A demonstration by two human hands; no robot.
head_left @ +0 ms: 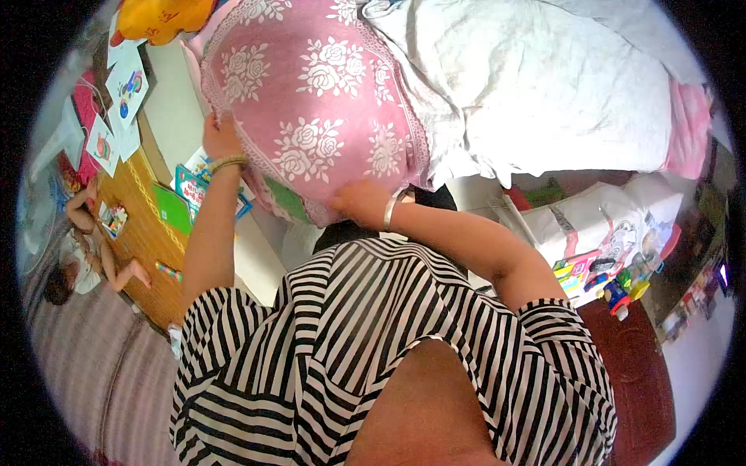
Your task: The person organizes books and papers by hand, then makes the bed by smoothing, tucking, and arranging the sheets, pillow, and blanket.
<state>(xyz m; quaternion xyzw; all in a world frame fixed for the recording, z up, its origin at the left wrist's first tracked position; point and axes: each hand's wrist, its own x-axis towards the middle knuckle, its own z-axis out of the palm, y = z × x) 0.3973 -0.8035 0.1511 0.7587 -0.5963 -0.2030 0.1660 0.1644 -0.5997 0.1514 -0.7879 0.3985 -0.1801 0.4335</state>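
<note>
A pink cloth [311, 93] with white rose patterns and a lace edge lies spread in front of me. At its left edge, my left hand [222, 138] is closed on the border. My right hand [364, 203] has its fingers closed on the near edge of the same cloth, low and right of centre. A green patch [286, 200] shows under the lace between my hands. To the right, a wrinkled white cloth [544, 93] lies against the pink one.
Books [190, 190] lie left of my left arm. Beyond them, a person [81, 260] is on the wooden floor near picture sheets [128, 85]. At right are a white bag [598, 221], toys [618, 295] and a dark red surface [633, 373]. A yellow-orange item [163, 19] is at top left.
</note>
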